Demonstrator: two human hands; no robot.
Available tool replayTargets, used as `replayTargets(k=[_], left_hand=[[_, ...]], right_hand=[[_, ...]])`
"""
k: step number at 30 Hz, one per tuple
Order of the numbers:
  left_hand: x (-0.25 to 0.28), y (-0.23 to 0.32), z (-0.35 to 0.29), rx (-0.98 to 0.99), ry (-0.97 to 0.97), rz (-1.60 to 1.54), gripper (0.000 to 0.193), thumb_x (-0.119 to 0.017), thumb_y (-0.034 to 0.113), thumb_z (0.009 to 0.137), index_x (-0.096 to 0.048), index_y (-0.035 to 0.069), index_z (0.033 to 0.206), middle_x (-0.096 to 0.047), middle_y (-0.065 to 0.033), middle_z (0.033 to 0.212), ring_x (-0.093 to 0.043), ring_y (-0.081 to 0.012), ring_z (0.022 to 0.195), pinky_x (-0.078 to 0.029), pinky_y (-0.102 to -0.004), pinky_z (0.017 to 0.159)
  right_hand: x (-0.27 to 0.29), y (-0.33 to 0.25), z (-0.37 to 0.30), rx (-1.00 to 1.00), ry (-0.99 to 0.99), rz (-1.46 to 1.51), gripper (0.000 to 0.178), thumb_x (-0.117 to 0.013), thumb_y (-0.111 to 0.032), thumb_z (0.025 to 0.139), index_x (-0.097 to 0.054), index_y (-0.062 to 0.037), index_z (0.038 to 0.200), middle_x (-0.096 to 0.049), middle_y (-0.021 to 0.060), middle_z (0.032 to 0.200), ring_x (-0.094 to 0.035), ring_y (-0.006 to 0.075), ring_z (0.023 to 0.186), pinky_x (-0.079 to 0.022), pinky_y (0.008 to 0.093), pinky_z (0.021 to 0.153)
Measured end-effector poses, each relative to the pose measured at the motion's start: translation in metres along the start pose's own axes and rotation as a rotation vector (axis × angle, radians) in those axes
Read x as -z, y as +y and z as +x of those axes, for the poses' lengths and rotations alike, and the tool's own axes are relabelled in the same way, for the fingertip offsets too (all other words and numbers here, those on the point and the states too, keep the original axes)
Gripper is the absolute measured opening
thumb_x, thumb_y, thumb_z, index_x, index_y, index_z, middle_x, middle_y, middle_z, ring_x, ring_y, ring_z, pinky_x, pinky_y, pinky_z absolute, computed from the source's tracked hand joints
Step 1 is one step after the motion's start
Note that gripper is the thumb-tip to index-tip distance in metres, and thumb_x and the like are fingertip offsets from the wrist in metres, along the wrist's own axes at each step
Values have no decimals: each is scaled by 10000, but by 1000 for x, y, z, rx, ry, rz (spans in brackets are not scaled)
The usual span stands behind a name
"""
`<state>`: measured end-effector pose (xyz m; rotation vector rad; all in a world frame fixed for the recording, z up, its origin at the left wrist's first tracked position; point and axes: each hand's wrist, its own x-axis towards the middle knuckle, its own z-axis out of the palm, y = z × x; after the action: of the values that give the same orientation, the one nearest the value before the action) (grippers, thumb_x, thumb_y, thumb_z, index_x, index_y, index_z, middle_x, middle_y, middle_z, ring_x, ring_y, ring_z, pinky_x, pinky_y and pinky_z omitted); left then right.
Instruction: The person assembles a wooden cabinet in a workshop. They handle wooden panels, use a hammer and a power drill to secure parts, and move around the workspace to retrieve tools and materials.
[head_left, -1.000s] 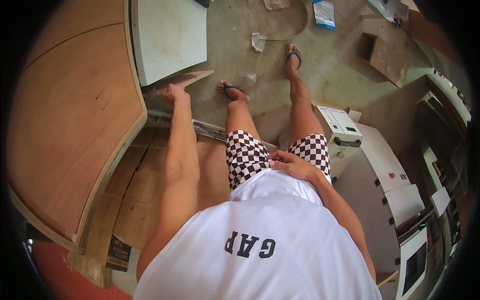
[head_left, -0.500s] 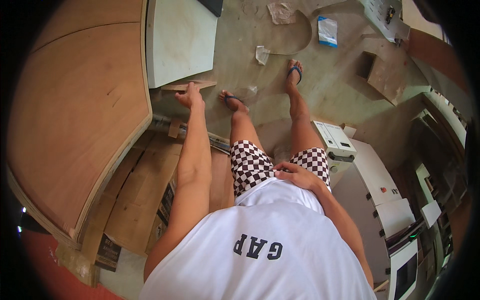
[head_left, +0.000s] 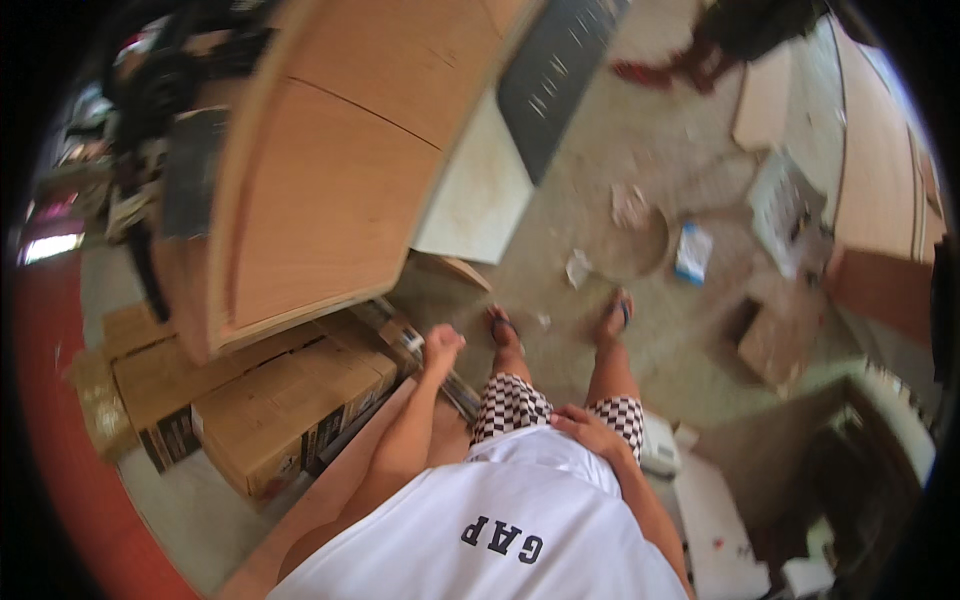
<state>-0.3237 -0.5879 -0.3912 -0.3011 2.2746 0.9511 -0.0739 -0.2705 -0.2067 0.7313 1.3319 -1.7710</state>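
Observation:
My left hand (head_left: 441, 350) hovers in front of my left knee, its fingers curled in with nothing visible in them; motion smears it somewhat. Close by are the long cardboard boxes (head_left: 300, 410) and narrow strips on the floor. Across my lap rests my right hand (head_left: 588, 430), its fingers lying loosely on the checkered shorts (head_left: 510, 405) at the hem of my white shirt (head_left: 520, 490). A wooden cabinet (head_left: 315, 200) with a pale panel (head_left: 480, 190) stands ahead on the left, and a thin wooden piece (head_left: 455, 268) sits at its foot.
On the floor ahead lie a blue-and-white packet (head_left: 692, 252), crumpled paper (head_left: 630, 207) and a small wooden box (head_left: 775, 345). A dark panel (head_left: 560, 80) leans beyond the cabinet. Another person's legs (head_left: 690, 70) show at the far right. A white appliance (head_left: 660, 445) stands by my right leg.
My left hand has drawn back from the thin wooden piece by the cabinet. The view has shifted, bringing another person's legs into sight. My right hand stays on my lap.

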Motion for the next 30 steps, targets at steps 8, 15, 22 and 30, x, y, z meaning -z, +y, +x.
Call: replayTargets(k=[8,15,22,30], left_hand=[[13,23,-147,201,-190,-220,531,-883,140,863,-627,2,1307,-730,-78,1022,-681,-152,815,-547,-303,651],[1,30,-207,204,-254,-2,508,-798,258,912,-677,-21,1318,-770,-145,1064,-747,-233,858,-601,-363,678],[-6,43,-202,82,-258,160,388,-761,396,919,-792,10,892,-739,-92,764,-693,-201,665,-546,-370,594],[-25,167,-201,198,-627,529,584,-697,569,931,-760,2,808,-703,-105,708,-602,-204,581,-484,-413,537]], right_hand=[[32,-39,-1,175,2,-317,620,-628,-568,1034,-683,-29,1337,-743,176,1224,-680,276,1177,-511,382,1054],[69,-99,-53,-89,-76,-523,955,-376,-801,1003,-520,-39,1560,-535,242,1571,-466,395,1493,-387,507,1204],[89,-81,-33,-79,-183,-421,988,-324,-825,1011,-341,-91,1672,-321,158,1732,-305,346,1590,-294,492,1265],[124,-70,-52,-62,-114,-128,728,-444,-652,1089,-578,-68,1503,-639,102,1336,-578,267,1227,-486,402,1066]])
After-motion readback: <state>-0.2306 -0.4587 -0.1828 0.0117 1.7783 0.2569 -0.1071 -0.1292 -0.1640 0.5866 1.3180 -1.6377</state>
